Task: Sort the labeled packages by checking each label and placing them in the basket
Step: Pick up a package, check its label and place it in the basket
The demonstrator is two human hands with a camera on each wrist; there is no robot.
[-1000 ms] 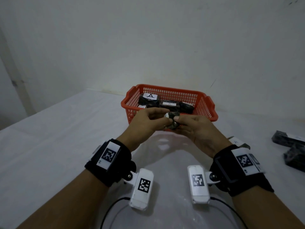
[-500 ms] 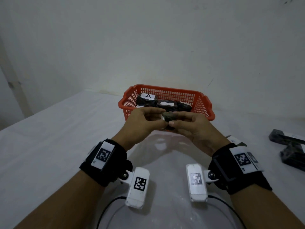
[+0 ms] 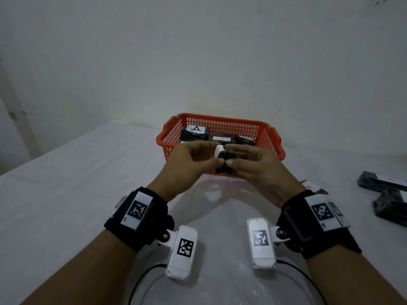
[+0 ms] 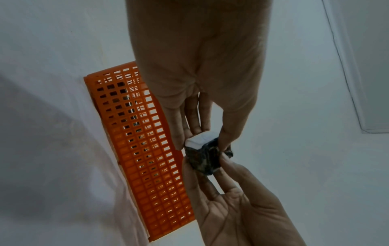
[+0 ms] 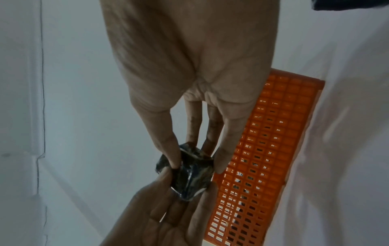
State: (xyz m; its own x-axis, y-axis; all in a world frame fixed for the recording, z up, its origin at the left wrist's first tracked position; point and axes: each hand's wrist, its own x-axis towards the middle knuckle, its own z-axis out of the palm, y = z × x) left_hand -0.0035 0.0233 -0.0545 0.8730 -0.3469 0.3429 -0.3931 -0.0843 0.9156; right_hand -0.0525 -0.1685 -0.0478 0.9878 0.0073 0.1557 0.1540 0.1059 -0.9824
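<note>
A small black-wrapped package (image 3: 225, 158) with a white label end is pinched between the fingertips of the left hand (image 3: 193, 159) and right hand (image 3: 255, 166), above the tabletop (image 3: 66, 194), just before the orange basket (image 3: 273, 142), in which black packages labelled A (image 3: 195, 133) are held.

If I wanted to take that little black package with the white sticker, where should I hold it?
Probably by its two dark wrapped sides, coming in from left and right, as both hands do now. The left hand and right hand pinch the black package with thumb and fingertips on opposite faces. It is small and blocky, so flat sides give purchase, and the white label stays uncovered for reading.
</note>
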